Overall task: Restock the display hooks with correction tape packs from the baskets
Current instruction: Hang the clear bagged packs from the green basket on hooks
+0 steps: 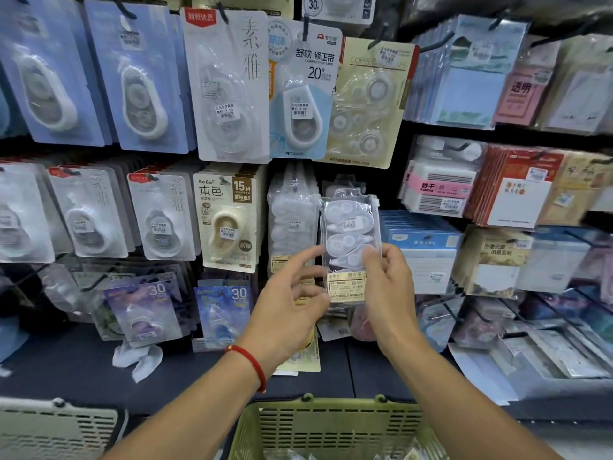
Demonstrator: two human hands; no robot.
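Directly above the olive-green slatted plastic basket (331, 426), both hands hold one clear plastic bag of white correction tape units (350, 247) against the display wall. The right hand (386, 287) pinches the bag's right edge at mid-height, thumb on the front face. The left hand (290, 293) supports the lower left corner beside the yellow label; its fingers are curved, but actual contact at the edge cannot be confirmed. The bag's long axis is vertical, with the hang end uppermost, well above both hands. It overlaps a matching stack of clear multi-unit bags (292, 220) hanging just left of it. The target hook behind the bag's top edge is hidden. The next move likely requires aligning the top hole with that hook.
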